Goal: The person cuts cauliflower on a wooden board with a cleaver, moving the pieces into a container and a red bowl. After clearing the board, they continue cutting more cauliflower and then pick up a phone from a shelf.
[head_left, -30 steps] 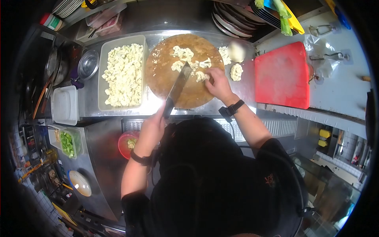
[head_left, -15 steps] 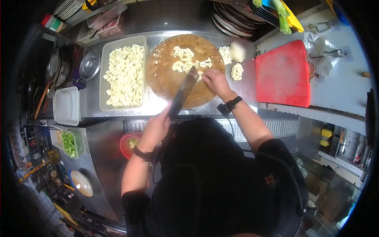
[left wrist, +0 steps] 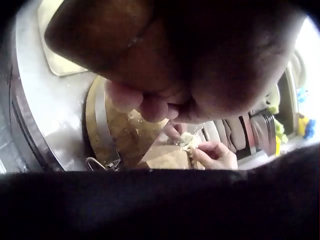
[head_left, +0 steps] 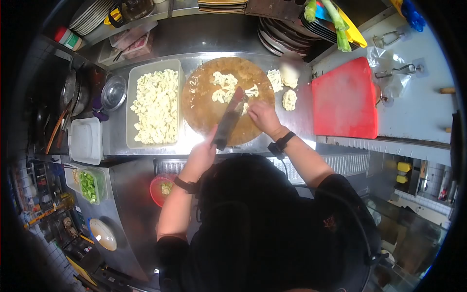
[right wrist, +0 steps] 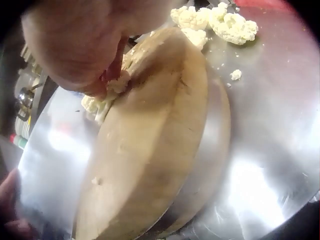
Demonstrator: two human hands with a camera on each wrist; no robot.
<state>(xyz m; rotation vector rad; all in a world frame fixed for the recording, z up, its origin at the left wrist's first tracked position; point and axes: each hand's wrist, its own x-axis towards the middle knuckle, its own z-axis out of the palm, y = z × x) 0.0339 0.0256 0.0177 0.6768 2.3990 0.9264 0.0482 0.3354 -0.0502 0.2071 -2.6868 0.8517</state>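
Note:
My left hand (head_left: 200,159) grips a broad cleaver (head_left: 227,120) by its handle. The blade slants across the round wooden chopping board (head_left: 202,114), its tip close by a small cauliflower floret (head_left: 244,107). On the board's right side my right hand (head_left: 264,117) pinches that floret between thumb and fingers; in the right wrist view the floret (right wrist: 93,105) shows under the fingertips. The left wrist view has the left fingers (left wrist: 124,96) curled, with the handle hidden. More cut cauliflower (head_left: 224,80) lies on the board beyond the blade.
Left of the board stands a plastic tub (head_left: 181,100) heaped with cauliflower pieces (head_left: 158,109). Larger cauliflower chunks (head_left: 289,100) sit on the steel counter at right, beside a red cutting board (head_left: 344,100). A metal bowl (head_left: 114,93) and a white container (head_left: 85,141) are farther left.
The cleaver has shifted right across the board, closer to the right hand's floret. The right hand stays near the same spot. The whole head view has tilted, so everything sits lower.

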